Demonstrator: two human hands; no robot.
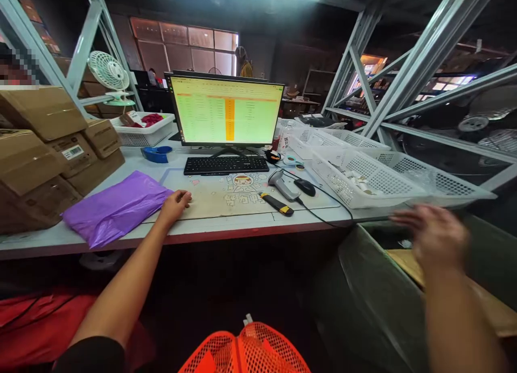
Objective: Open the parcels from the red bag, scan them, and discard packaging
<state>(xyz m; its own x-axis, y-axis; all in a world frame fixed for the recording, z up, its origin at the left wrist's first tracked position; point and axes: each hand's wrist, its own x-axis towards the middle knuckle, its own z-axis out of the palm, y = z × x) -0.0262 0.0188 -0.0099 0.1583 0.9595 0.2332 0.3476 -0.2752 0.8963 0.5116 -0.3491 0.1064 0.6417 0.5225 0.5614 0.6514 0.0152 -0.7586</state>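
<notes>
A purple bag [115, 210] lies on the desk [226, 226]. At the bag's right corner, the left hand [175, 205] has loosely curled fingers, hold unclear. Well right of the bag, the right hand [438, 235] is blurred; opening and hold cannot be told.

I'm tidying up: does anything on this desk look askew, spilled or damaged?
No spill or damage stands out. The purple bag by the left hand looks askew: it lies slanted, one corner reaching the front edge of the desk.
</notes>
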